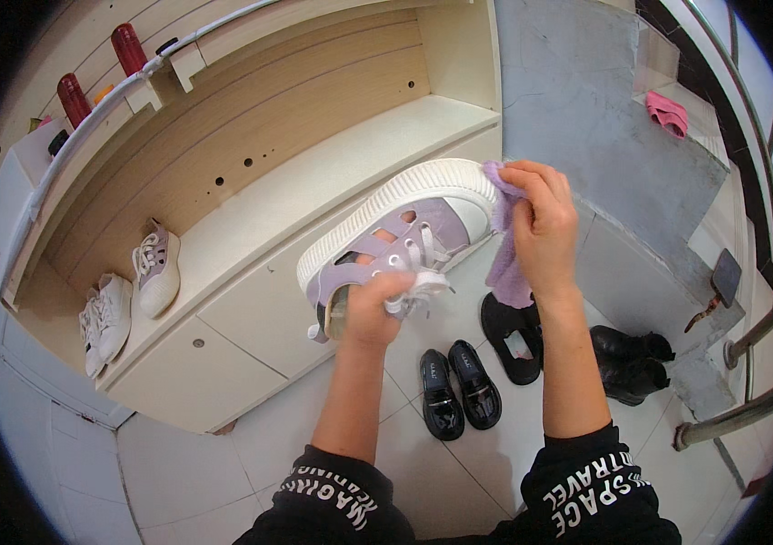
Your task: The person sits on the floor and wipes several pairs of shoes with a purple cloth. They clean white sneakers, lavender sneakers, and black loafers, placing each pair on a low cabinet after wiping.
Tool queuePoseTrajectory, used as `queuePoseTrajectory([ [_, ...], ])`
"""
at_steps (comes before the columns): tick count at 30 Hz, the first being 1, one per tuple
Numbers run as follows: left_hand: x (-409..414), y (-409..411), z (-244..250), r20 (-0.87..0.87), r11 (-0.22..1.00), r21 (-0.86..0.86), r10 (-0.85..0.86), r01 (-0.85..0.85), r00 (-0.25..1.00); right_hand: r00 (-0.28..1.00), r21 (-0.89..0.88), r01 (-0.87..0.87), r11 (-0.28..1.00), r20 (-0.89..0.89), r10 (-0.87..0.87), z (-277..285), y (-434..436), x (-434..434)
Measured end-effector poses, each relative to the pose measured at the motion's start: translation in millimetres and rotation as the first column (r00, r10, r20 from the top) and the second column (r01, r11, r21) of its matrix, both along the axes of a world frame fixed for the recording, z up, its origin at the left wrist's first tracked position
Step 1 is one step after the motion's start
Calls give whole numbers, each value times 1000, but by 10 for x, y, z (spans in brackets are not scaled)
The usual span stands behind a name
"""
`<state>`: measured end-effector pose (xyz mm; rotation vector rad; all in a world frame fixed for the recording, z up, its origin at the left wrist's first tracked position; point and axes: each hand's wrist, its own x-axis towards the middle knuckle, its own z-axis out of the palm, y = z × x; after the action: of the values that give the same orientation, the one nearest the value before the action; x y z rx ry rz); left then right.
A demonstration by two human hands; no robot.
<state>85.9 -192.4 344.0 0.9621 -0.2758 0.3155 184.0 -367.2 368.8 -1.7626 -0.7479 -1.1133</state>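
My left hand (374,306) reaches into the opening of a lilac sneaker (437,221) with a thick white ribbed sole and white laces, holding it up; skin shows through its cutouts. The sole faces up and away, and the toe points right. In my right hand (546,218) a lilac cloth (512,262) is pinched, its upper end against the sole's edge at the toe and the rest hanging down. A similar lilac sneaker (158,269) rests on the cabinet's shelf at the left, beside a pair of white sneakers (112,317).
Below are black loafers (461,392), a black slipper (514,340) and black ankle boots (632,361) on the tiled floor. A cream shoe cabinet (236,334) runs along the left. Metal railings (754,340) and a grey ledge (584,88) with a pink cloth (667,114) nearby stand right.
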Motion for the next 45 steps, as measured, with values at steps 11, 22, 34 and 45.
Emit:
queuePoseTrajectory([
  [11,106,156,-99,14,948,-304,-93,93,996,985,-1,-52,999,166,52,108,222,-185],
  [22,210,196,-151,15,766,-615,-225,187,974,977,-13,-179,984,118,179,-7,271,-158],
  [34,253,318,-270,167,630,-708,-291,320,942,969,228,-229,946,-42,245,28,314,-230],
  [45,231,545,-348,168,588,-779,-138,217,976,874,58,-432,900,-218,434,-220,669,-405],
])
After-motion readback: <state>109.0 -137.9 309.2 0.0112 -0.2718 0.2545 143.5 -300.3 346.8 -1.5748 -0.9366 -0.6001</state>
